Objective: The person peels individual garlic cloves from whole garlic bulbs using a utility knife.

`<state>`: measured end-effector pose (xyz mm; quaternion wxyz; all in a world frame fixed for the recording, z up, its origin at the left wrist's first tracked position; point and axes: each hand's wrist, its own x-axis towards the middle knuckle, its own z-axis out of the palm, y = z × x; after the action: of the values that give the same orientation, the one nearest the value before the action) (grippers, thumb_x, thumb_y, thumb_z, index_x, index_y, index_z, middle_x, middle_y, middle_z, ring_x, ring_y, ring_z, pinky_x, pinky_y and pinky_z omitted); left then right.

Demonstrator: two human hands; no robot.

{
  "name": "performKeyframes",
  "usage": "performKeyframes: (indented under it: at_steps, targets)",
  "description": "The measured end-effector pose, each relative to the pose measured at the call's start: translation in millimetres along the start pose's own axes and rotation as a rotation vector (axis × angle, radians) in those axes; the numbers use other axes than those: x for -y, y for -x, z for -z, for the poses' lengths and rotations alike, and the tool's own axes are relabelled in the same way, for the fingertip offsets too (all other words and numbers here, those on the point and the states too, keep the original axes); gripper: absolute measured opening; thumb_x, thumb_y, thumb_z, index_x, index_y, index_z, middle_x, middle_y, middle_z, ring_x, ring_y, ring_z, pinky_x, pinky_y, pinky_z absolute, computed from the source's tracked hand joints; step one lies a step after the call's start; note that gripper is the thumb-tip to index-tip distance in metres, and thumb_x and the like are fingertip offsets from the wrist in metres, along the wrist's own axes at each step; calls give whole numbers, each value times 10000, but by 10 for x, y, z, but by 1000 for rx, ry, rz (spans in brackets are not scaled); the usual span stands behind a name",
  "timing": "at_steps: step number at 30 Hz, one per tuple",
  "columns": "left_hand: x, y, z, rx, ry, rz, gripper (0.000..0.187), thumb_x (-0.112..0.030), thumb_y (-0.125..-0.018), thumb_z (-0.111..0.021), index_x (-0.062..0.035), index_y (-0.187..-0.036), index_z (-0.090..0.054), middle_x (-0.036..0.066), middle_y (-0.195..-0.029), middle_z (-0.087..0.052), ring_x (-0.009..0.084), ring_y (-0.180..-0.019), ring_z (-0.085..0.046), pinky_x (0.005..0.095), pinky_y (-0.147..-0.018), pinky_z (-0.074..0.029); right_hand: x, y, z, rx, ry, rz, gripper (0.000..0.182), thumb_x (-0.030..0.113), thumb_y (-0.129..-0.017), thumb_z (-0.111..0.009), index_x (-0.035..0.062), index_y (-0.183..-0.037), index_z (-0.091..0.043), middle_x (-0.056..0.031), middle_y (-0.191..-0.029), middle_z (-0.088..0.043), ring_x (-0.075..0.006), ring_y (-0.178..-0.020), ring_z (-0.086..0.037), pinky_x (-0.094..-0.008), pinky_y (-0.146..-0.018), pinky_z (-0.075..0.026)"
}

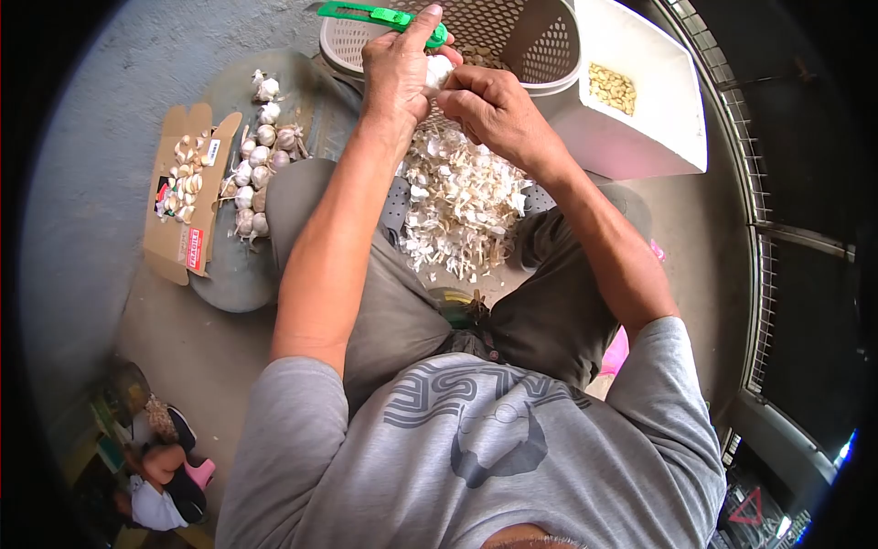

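Note:
My left hand point(395, 80) is closed around a green utility knife point(370, 14) and a whitish piece of garlic point(439, 70). The knife lies across the top of the hand under the thumb, its blade end pointing left. Fingers of my right hand point(498, 110) are pinched against the garlic from the right; whether they grip the skin or a clove is hidden. Both hands are over the near rim of a light plastic basket point(541, 87) with perforated walls. Below them, between my feet, lies a heap of garlic skins point(462, 197).
To the left, a rounded surface point(233, 288) carries several garlic bulbs point(259, 156) and an opened cardboard box point(169, 252) with loose cloves point(187, 178). A white foam box point(654, 119) at the right holds peeled cloves point(613, 89). Another person point(160, 467) is at lower left.

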<state>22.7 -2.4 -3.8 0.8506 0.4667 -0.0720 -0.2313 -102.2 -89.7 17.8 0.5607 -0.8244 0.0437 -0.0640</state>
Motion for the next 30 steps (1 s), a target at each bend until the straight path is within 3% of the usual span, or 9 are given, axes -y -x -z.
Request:
performKeyframes:
  at_steps: [7,9,10,14,15,18,21,23,30]
  targets:
    - [-21,-7,50,-22,-77,31,260,-227,-959,-725,-45,-793,-642,62,-653,-609,162,-486,-597,289,-424,-468,13,90,6,-6,203,158,206,149,-935,-613,-35,-848,-582,-182,-691,-556,-312,-648,-591,-423,-628,-472]
    - [12,-288,267,-44,11,-113,288,-262,-964,-709,-66,-774,-616,70,-599,-580,183,-462,-583,304,-416,-476,90,257,-36,64,130,234,214,148,-955,-621,-29,-852,-559,-142,-700,-529,-241,-647,-540,-395,-625,-452]
    - [-154,-253,263,-98,77,-29,282,-257,-967,-705,-73,-775,-609,65,-593,-575,182,-456,-575,305,-416,-480,106,307,-36,100,94,272,220,148,-965,-625,-26,-855,-548,-122,-705,-515,-206,-647,-514,-381,-623,-442]
    - [-275,-129,191,-47,17,-7,269,-274,-977,-686,-58,-825,-639,71,-599,-602,173,-462,-592,290,-409,-477,-135,254,274,310,461,86,165,132,-944,-656,-20,-921,-597,-144,-738,-588,-222,-690,-586,-404,-651,-478]
    - [-254,-41,166,-32,-59,5,273,-281,-976,-686,-52,-833,-646,73,-602,-610,172,-465,-598,285,-406,-473,-183,241,300,195,409,140,183,161,-960,-663,-5,-1036,-664,-100,-774,-639,-196,-697,-603,-369,-655,-498]
    - [-234,83,73,-28,-107,14,301,-301,-987,-668,-36,-844,-657,75,-602,-623,167,-470,-606,261,-397,-456,-199,145,364,155,62,-101,407,359,-1047,-591,-6,-1197,-691,-31,-855,-675,-111,-682,-634,-281,-603,-519]
    - [-152,101,-50,-8,-102,8,313,-310,-984,-670,-40,-826,-645,83,-597,-623,178,-455,-599,276,-386,-457,-123,121,138,102,-404,-224,389,366,-1062,-566,-7,-1064,-677,-35,-812,-655,-107,-642,-642,-251,-528,-487]
    - [-165,183,-137,1,-105,51,312,-310,-976,-680,-43,-819,-642,85,-600,-623,185,-448,-595,286,-379,-457,-315,50,10,136,-643,-187,303,267,-1031,-632,23,-853,-618,-26,-700,-591,-98,-537,-584,-252,-442,-431]
    - [-112,112,-83,-91,85,-21,296,-333,-976,-665,-65,-861,-613,79,-606,-613,189,-481,-608,298,-425,-484,-136,79,-91,118,-1001,-307,292,277,-1022,-649,30,-870,-611,-21,-678,-566,-82,-502,-514,-239,-423,-377]
